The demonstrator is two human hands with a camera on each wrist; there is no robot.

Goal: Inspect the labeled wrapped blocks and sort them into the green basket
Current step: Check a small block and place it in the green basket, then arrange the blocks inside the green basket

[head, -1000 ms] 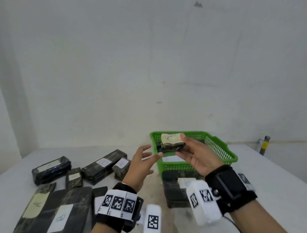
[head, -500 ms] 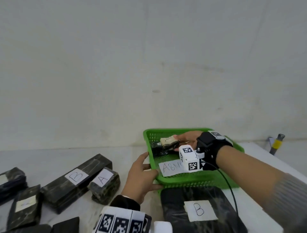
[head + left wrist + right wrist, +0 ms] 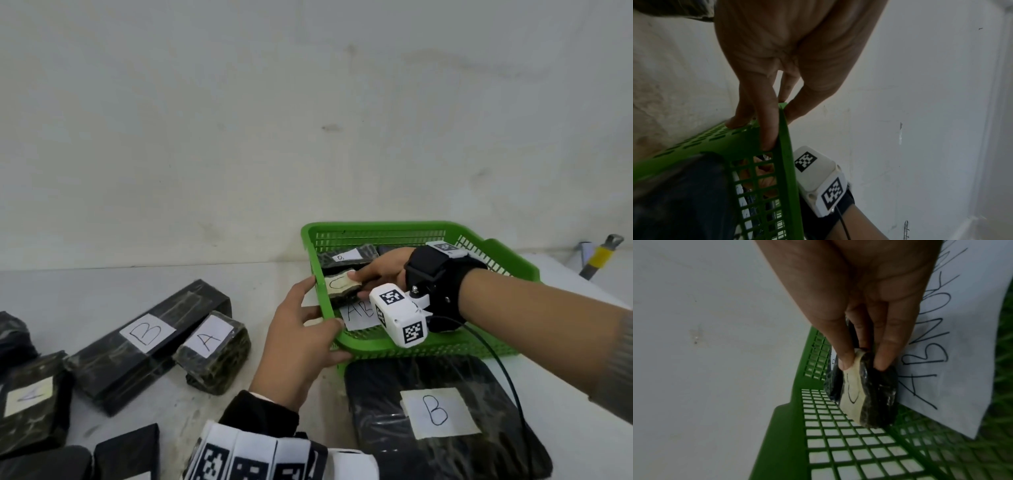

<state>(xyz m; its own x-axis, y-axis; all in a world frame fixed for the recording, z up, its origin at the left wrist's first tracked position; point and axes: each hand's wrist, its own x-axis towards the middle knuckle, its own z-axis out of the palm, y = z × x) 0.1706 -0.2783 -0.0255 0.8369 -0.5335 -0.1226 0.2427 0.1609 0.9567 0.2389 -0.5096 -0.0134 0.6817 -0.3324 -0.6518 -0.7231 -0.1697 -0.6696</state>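
Our right hand point(image 3: 383, 270) pinches the small black wrapped block labeled C point(image 3: 342, 287); our left hand point(image 3: 301, 346) grips the green plastic basket point(image 3: 376, 346) rim. Released tilted, it may roll label-down.

— What's carrying it all?

— A pale, scuffed white tabletop point(image 3: 239, 281) that runs to the far wall.

— And lying on it?

— At far right, a green plastic mesh basket point(image 3: 376, 347). Near it, touching its front wall, a wide flat black wrapped slab with a paper label "B" point(image 3: 442, 411). Left of centre, a long black wrapped block labelled "B" point(image 3: 147, 334), and just beside it on the right a short dark marbled block labelled "A" point(image 3: 214, 349). At the near left edge, a dark flat block with a yellowish label point(image 3: 30, 401); its letter is too blurred to read.
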